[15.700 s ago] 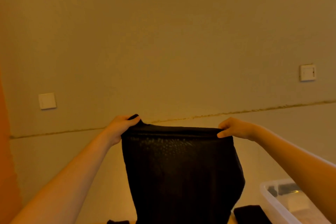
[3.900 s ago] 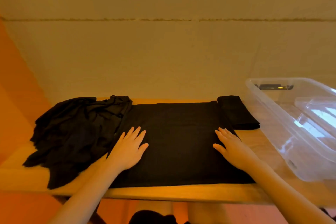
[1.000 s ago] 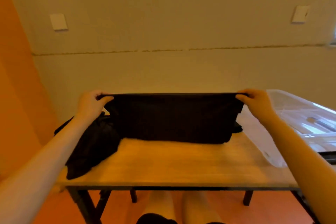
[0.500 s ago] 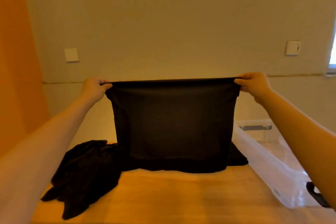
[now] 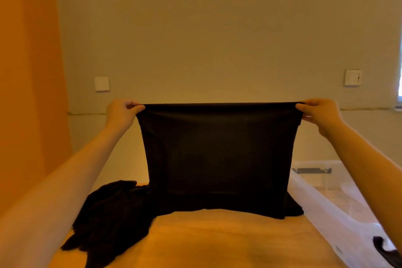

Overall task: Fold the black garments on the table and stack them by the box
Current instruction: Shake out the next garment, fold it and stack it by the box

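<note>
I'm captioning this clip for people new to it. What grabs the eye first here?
A black garment held up mid-frame, the left hand and right hand pinching its top corners. Lower left, a crumpled black pile lies on the table; a clear plastic box sits right.

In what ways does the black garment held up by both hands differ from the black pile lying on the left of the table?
The held garment hangs stretched and smooth, while the black pile lies crumpled and bunched. The held garment is pinched at its top corners by the left hand and the right hand; nothing touches the pile. The held garment only brushes the table with its lower edge, whereas the pile rests fully on it. Both are black cloth.
</note>
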`<state>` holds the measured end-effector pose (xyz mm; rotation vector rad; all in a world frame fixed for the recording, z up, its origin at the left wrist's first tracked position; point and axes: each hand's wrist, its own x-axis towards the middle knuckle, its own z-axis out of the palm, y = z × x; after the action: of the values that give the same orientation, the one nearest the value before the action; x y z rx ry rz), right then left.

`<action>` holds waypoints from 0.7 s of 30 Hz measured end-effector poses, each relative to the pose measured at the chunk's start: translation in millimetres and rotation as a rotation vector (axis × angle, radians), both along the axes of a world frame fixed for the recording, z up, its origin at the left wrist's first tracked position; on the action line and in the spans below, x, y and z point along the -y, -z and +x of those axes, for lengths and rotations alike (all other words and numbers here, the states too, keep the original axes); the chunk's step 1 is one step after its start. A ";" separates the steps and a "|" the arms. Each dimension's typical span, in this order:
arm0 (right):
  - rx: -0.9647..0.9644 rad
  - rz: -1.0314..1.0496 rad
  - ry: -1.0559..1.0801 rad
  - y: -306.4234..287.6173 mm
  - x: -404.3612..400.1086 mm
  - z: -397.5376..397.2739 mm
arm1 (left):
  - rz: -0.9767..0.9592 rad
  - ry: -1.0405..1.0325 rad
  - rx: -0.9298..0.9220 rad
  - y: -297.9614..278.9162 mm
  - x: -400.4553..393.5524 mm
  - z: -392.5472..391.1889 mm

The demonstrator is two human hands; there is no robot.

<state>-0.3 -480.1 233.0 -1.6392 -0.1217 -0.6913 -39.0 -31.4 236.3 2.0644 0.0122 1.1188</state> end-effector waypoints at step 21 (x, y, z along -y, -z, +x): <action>-0.406 -0.139 -0.204 55.2 10.0 60.9 | -0.161 0.183 -0.407 53.5 -14.9 54.4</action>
<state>60.6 -490.1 177.8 -1.8383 -0.0423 -0.1909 15.4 -16.6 182.9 2.0662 0.1075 0.5568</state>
